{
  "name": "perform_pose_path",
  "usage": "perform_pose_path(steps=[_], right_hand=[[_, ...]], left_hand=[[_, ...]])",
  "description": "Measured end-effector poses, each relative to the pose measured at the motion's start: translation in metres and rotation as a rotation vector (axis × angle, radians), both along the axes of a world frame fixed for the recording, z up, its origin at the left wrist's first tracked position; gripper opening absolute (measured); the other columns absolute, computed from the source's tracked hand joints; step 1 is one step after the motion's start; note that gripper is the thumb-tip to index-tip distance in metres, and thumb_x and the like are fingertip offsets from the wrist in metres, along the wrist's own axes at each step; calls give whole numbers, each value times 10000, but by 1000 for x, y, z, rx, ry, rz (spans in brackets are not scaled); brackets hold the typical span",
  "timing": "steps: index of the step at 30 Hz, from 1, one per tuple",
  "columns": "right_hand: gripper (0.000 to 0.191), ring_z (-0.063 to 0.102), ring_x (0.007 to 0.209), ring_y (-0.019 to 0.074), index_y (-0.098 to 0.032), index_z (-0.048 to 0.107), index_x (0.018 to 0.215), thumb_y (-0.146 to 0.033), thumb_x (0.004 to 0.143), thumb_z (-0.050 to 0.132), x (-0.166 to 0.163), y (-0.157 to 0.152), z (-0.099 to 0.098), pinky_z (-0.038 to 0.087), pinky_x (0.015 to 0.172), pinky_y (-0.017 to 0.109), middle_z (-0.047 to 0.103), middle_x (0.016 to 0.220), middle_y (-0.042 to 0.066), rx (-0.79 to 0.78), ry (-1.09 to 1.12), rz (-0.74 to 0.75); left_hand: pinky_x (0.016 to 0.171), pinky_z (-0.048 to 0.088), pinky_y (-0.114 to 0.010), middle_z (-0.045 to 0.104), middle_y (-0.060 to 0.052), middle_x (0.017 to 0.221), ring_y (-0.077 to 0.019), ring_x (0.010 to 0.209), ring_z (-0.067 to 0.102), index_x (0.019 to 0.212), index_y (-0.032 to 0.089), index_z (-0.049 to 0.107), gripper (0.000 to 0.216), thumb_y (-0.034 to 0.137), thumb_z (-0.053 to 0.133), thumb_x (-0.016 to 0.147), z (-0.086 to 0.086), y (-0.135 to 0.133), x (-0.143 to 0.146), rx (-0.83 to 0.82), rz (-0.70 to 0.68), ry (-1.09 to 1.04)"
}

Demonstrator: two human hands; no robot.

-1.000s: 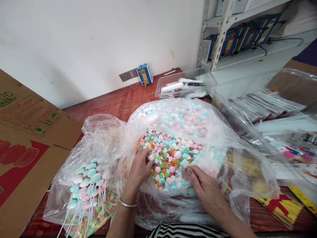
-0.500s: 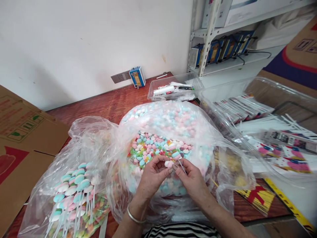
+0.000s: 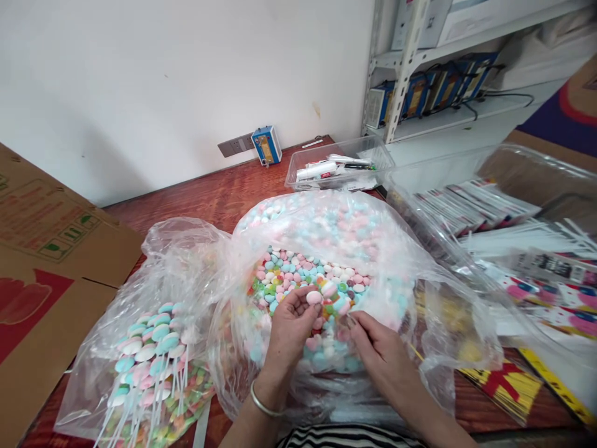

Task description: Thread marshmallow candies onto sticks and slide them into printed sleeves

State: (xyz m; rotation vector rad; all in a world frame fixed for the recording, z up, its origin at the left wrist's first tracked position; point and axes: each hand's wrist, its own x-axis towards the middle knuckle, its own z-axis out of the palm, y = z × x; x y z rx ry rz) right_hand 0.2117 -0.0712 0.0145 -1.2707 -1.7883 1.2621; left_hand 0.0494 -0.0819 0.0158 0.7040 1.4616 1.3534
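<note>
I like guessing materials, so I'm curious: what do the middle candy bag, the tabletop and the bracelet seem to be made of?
Candy bag: thin, glossy plastic film, see-through and wrinkled. Tabletop: probably varnished wood, reddish with streaky grain. Bracelet: likely polished metal, judging by its smooth silvery shine.

Two hands point(image 3: 290, 326) point(image 3: 381, 351), one pinched candy point(image 3: 314, 298), one bangle point(image 3: 262, 406), two clear trays point(image 3: 291, 174) point(image 3: 429, 224) and two cardboard cartons point(image 3: 93, 255) point(image 3: 559, 127) are showing.
</note>
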Motion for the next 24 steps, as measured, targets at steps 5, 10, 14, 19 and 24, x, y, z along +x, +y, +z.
perform_pose_path(steps=[5,10,14,19,24], right_hand=[[316,584,625,176,-214,597,818,-357,972,361,12,-14,2,391,585,257,641,694,8,111,-204,137],[336,627,677,208,-220,614,887,-363,978,324,10,-16,1,418,604,270,677,740,32,97,-270,174],[336,640,680,211,-227,616,888,-361,975,320,10,-14,1,426,609,271,687,737,33,97,-281,172],[341,646,657,220,-228,592,824,-341,961,301,9,-15,1,427,598,280,683,711,41,87,-339,167],[336,656,674,229,-222,581,847,-323,952,277,4,-16,2,441,607,291,690,730,52,63,-300,167]], left_hand=[[741,528,-243,718,-79,949,-144,823,667,1019,140,634,364,282,753,705,-5,6,-12,54,127,22],[772,529,-261,716,-82,976,-156,860,675,1020,150,618,325,229,715,720,-10,6,-14,64,149,77],[767,536,-266,717,-81,971,-158,851,679,1013,153,616,301,218,697,730,-7,5,-12,62,126,133],[782,538,-266,714,-76,988,-156,863,675,1011,161,629,255,217,667,764,-5,4,-8,95,109,243],[712,548,-251,704,-58,962,-148,803,669,1013,180,637,230,246,647,793,-6,3,-2,110,109,344]])
